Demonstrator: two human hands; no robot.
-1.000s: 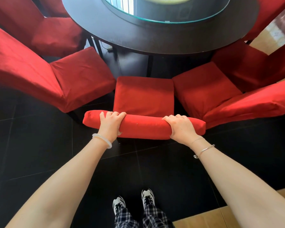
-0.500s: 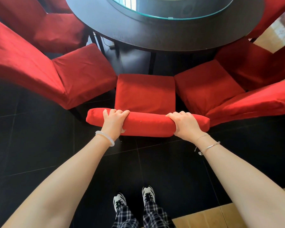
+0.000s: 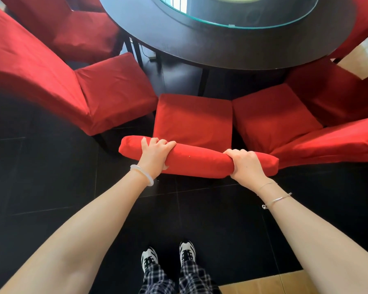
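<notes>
Red cover: stretch fabric over the whole chair [image 3: 193,124]. It looks soft and lightly creased. Judged likely to slip a little over the frame if tugged sideways.
Chair position: stands on the dark tile floor [image 3: 51,187], seat [image 3: 191,111] pointing at the dark round bench [image 3: 221,58]. The seat front is close to the bench rim; whether it tucks under cannot be told. Legs are hidden.
Top rail: padded roll [image 3: 198,164] running left to right, nearest the person, tilted slightly down toward the right.
Left hand: [image 3: 155,154] grips the rail left of middle. Fingers [image 3: 157,143] are pressed together and curled over the far side, thumb wrapped underneath.
Right hand: [image 3: 245,164] grips the rail near its right end. Fingers [image 3: 238,152] are curled over the top, close together; thumb not visible.
Neighbours: left neighbour chair [image 3: 115,85] just beside. The right neighbour chair [image 3: 272,115] has its seat nearly touching the gripped chair's seat.
Stiffness (judged): rigid frame under thin padding. The rail should not give, only the cloth.
Weight (judged): moderate, a two-hand job; may scrape on the tile if slid.
Hold point (judged): the rail itself, hands well apart either side of middle, squeezing through to the frame rather than bunching the cover.
Risk (judged): the cover could snag or the seat could rub the right neighbour chair.
Bench top: glass turntable [image 3: 242,20], well clear of the hands.
</notes>
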